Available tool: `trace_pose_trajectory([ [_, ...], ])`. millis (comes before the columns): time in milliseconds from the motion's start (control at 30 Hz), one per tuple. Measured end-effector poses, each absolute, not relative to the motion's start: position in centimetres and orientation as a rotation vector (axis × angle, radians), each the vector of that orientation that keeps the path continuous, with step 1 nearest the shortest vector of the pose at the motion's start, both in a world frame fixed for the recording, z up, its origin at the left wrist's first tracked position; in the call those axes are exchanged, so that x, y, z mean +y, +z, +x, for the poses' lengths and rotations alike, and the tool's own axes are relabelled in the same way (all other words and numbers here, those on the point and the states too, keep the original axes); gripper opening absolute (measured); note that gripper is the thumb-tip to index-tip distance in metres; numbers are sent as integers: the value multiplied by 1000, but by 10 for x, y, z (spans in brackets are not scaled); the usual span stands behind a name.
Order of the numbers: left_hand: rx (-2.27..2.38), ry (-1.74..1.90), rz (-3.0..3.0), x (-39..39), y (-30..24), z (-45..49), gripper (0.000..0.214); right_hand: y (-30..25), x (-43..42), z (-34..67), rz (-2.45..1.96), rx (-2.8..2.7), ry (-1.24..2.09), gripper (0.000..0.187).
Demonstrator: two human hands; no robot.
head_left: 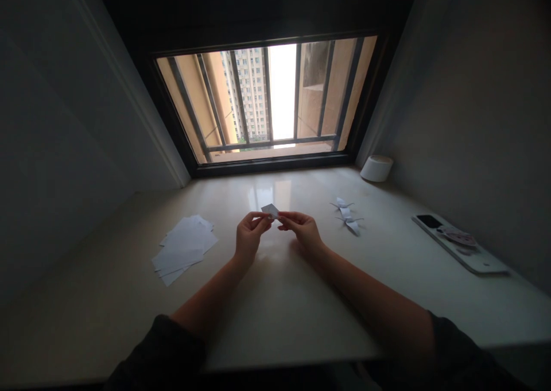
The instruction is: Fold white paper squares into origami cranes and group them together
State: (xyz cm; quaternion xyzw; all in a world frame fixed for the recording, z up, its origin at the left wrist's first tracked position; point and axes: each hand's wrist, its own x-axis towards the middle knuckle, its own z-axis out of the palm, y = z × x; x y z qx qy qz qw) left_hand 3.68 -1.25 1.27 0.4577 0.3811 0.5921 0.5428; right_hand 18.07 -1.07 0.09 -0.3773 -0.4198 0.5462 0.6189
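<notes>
Pinching small folded paper (270,209) in left hand (248,236) and right hand (307,232), both nearly closed, thumb-to-finger, above mid-counter (275,299), left of paper birds (345,213). Probably light, crisp, easily creased; best gripped gently by edges.

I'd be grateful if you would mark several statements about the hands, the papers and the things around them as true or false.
1. The left hand and right hand both hold the small piece of paper. True.
2. The loose sheets lie to the right of both hands. False: the loose sheets lie to the left.
3. The folded paper figures lie to the right of the hands. True.
4. The phone lies on the loose sheets. False: the phone lies farther right than the folded paper figures.
</notes>
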Motion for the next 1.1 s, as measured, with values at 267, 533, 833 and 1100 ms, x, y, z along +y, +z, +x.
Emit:
trace_pose_trajectory([
  [267, 972, 1388, 1075, -13, 12, 38, 27, 2, -10, 182, -874, -986, 1219, 28],
  [533, 982, 1429, 1044, -14, 13, 39, 29, 2, -11, 181, -828, -1038, 1198, 29],
  [833, 1004, 1488, 1102, -13, 12, 41, 27, 5, -14, 179, -847, -1078, 1163, 42],
  [1100, 1000, 1493, 1074, -14, 11, 43, 28, 6, -14, 177, -867, -1032, 1135, 38],
])
